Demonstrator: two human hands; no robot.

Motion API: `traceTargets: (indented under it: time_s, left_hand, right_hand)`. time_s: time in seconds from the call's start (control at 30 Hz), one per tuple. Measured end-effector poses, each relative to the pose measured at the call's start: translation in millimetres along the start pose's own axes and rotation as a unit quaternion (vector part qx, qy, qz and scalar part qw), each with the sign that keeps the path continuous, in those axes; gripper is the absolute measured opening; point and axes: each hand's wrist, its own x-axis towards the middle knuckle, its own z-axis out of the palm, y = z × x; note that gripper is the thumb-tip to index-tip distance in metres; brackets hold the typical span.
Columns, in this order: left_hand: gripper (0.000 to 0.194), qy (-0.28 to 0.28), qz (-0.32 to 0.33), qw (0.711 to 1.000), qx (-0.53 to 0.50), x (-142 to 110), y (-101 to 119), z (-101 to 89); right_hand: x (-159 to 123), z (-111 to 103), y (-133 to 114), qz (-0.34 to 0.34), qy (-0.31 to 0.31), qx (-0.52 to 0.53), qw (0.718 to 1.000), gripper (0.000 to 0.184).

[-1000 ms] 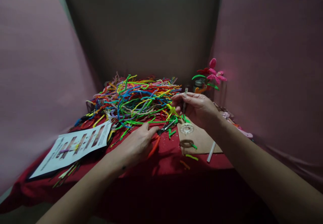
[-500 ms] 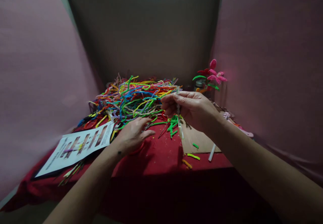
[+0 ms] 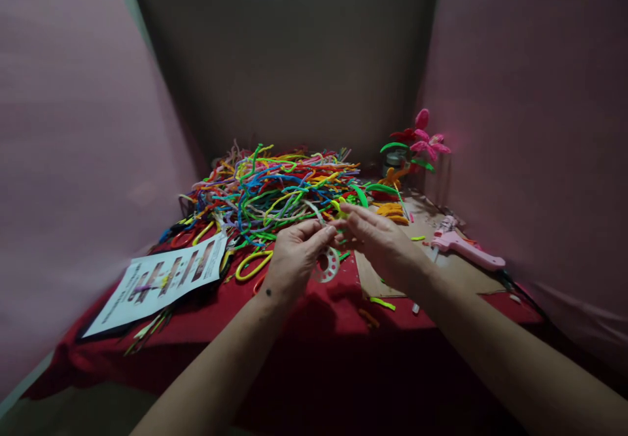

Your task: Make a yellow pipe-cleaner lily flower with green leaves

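My left hand (image 3: 297, 256) is closed in a pinch on a thin pale strip (image 3: 314, 211) that sticks up past the fingertips. Just below the pinch hangs a white ring (image 3: 328, 273) with a row of holes around its rim; which fingers bear it I cannot tell. My right hand (image 3: 380, 236) meets the left fingertips from the right, its fingers closed together and its thumb hidden. A small yellow piece (image 3: 338, 208) shows at the right fingertips; whether it is held or lies behind is unclear.
A large tangle of coloured pipe cleaners (image 3: 275, 184) covers the back. A printed sheet (image 3: 118, 298) and yellow-handled scissors (image 3: 250, 267) lie left. At right are cardboard (image 3: 375, 275), a pink glue gun (image 3: 468, 249) and pink pipe-cleaner flowers (image 3: 429, 143).
My left hand has moved right and up from the table and closed on the pale strip. My right hand has lowered to meet it, and the white ring now shows its face.
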Motion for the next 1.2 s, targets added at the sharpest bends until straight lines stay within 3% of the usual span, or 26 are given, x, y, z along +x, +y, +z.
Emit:
traceTargets:
  time_s: [0.1, 0.27, 0.5, 0.73, 0.9, 1.03, 1.13, 1.2]
  left_hand:
    - [0.016, 0.007, -0.018, 0.996, -0.093, 0.6, -7.9, 2.0]
    - [0.013, 0.016, -0.063, 0.981, -0.182, 1.8, -12.9, 6.2]
    - [0.013, 0.032, -0.029, 0.981, -0.188, 1.9, -11.3, -1.3]
    - [0.013, -0.020, -0.057, 0.964, -0.258, -1.2, -13.6, -5.2]
    - [0.012, -0.034, -0.069, 0.957, -0.278, -1.7, -15.9, -6.7]
    - [0.011, -0.034, -0.065, 0.962, -0.262, -1.0, -16.6, -7.4]
    - [0.010, -0.023, -0.043, 0.976, -0.211, -0.5, -15.4, -6.5]
    - [0.009, -0.015, -0.009, 0.987, -0.163, -1.3, -13.4, -5.3]
  right_hand:
    - [-14.0, -1.5, 15.8, 0.038, -0.020, 0.020, 0.999, 0.041]
    - [-20.5, 1.0, 26.4, 0.020, 0.012, 0.016, 1.000, 0.035]
    - [-23.5, -3.9, 31.2, -0.048, 0.020, -0.111, 0.992, 0.033]
    - [-31.7, -4.1, 29.7, -0.127, -0.008, -0.304, 0.944, 0.030]
    - [-34.0, -4.5, 25.4, -0.131, -0.027, -0.363, 0.922, 0.030]
    - [-34.2, -5.4, 20.1, -0.096, -0.015, -0.324, 0.941, 0.029]
    - [-31.0, -11.0, 18.8, -0.007, -0.051, -0.188, 0.981, 0.023]
    - [-27.0, -16.5, 21.9, 0.061, -0.065, -0.076, 0.993, 0.022]
